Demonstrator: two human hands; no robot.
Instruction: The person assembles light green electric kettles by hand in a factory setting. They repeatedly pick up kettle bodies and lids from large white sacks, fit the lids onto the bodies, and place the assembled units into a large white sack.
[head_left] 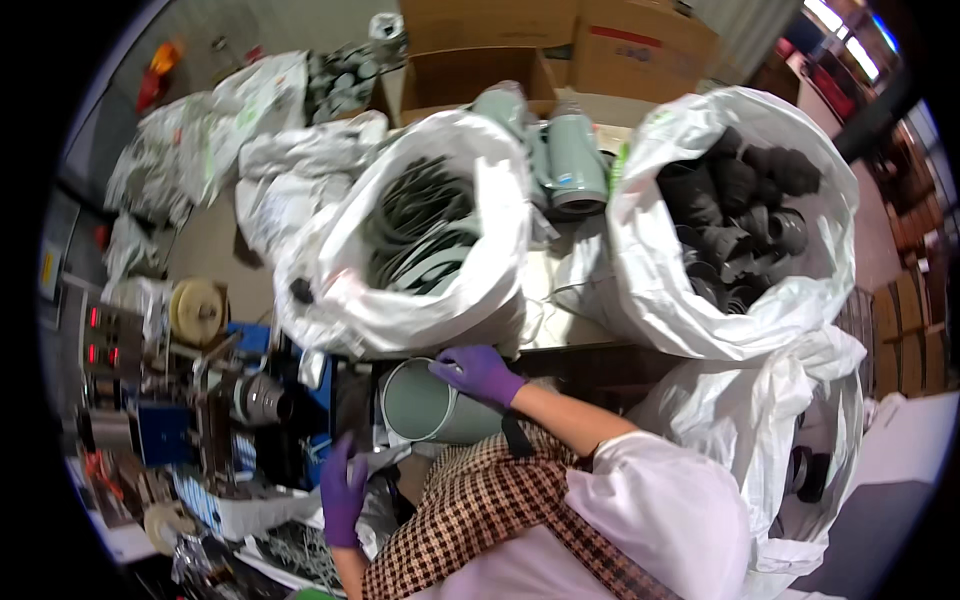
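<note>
A grey-green, open-mouthed plastic cylinder [420, 402] lies tilted in front of my body, its round mouth toward the left. My right hand [480, 374], in a purple glove, is closed on the upper part of its rim, with fingertips at the edge. My left hand [343, 492], also gloved in purple, is raised to the left of my checked apron, below the cylinder. Its fingers are apart, and nothing shows between them. Near it lies a bag of small grey parts [295, 550]. The far end of the cylinder is hidden behind my right arm and apron.
Ahead stands a white sack [500, 230] of curved grey strips. Another sack [630, 230] at the right holds dark plastic parts. Wrapped grey-green cylinders [576, 160] stand between them, before cardboard boxes [645, 50]. At the left is a machine [160, 430] with red displays.
</note>
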